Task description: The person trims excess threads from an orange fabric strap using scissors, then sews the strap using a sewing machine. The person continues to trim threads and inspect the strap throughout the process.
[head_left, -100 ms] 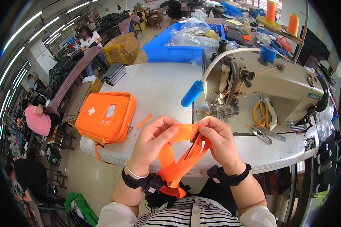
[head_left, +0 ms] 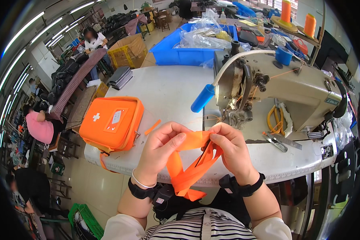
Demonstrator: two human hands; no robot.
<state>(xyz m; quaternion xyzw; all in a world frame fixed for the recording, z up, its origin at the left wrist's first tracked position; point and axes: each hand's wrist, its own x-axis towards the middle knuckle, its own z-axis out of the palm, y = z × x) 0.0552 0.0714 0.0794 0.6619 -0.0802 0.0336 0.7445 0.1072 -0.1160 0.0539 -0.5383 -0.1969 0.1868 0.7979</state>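
Between my two hands an orange webbing strap [head_left: 195, 140] is stretched, its loops hanging down in front of my body. My left hand [head_left: 159, 150] pinches one end between thumb and fingers. With thumb and forefinger, my right hand [head_left: 230, 146] grips the other end, where a dark edge shows along a hanging length. On the table to the left lies an orange zipped case [head_left: 112, 123] with a white cross. A small orange strip [head_left: 153, 127] lies between the case and my left hand. The sewing machine [head_left: 276, 84] stands to the right, apart from both hands.
Yellow-handled scissors [head_left: 279, 120] and metal snips [head_left: 277, 143] lie below the machine's arm. A blue bin [head_left: 184, 56] of plastic bags stands at the table's far side, near a stack of dark pouches [head_left: 121, 77]. Orange thread cones [head_left: 309, 26] stand at the back right. People work at the left.
The hanging lower loop of the strap has swung and shifted slightly upward. Both hands keep their grip in nearly the same place.
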